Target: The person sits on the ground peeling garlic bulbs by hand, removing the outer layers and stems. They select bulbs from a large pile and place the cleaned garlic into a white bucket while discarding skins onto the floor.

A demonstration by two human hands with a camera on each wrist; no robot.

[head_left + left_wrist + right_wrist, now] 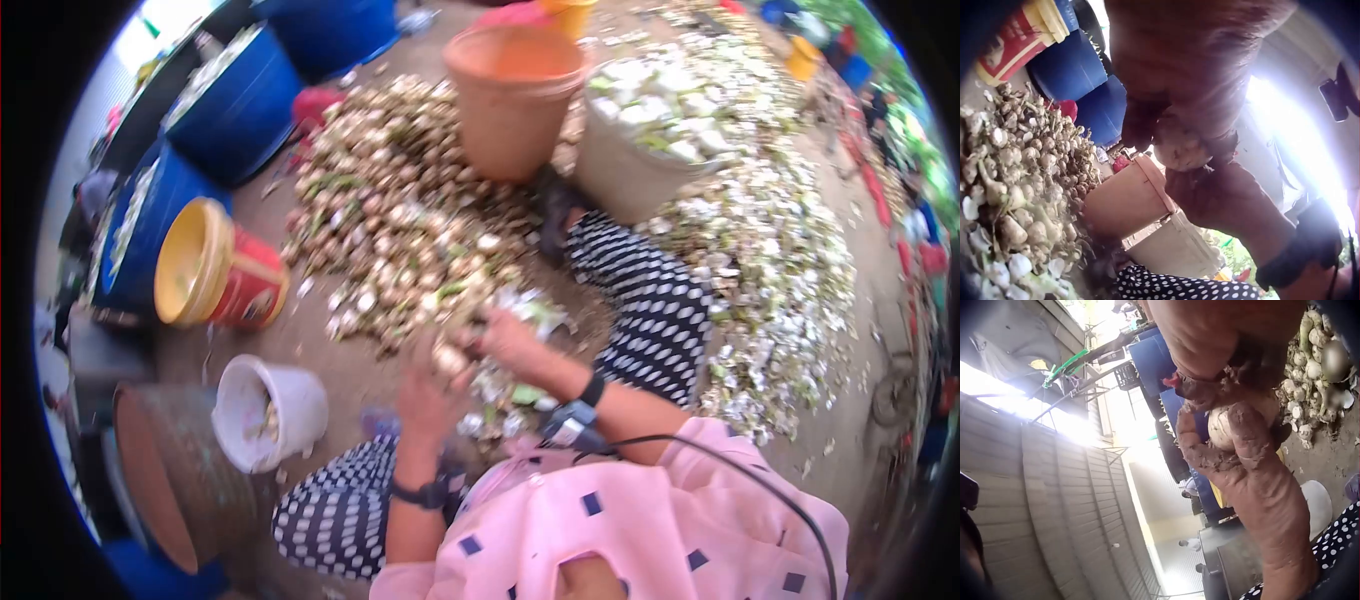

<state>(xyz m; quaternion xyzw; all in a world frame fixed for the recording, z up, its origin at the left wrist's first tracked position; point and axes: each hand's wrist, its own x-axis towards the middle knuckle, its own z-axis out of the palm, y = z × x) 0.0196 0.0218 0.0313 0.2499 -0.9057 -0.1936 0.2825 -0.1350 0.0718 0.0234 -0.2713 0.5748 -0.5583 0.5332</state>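
Note:
A muddy pale bulb (449, 358) is held just above my lap, between both hands. My left hand (425, 385) curls round it from below; in the left wrist view its fingers close over the bulb (1182, 147). My right hand (505, 340) grips the same bulb from the right. The right wrist view shows mud-caked fingers (1241, 447) wrapped round the bulb (1225, 425), with something dark pressed against its top that I cannot identify. A large pile of unpeeled bulbs (400, 220) lies right in front of the hands.
Behind the pile stand a terracotta bucket (512, 100) and a grey bucket (625, 175) filled with white peeled pieces. A heap of peelings (780, 250) spreads to the right. On the left are a tipped yellow-red bucket (215, 265), a small white bucket (270, 410), blue drums (230, 100) and a rusty drum (170, 470).

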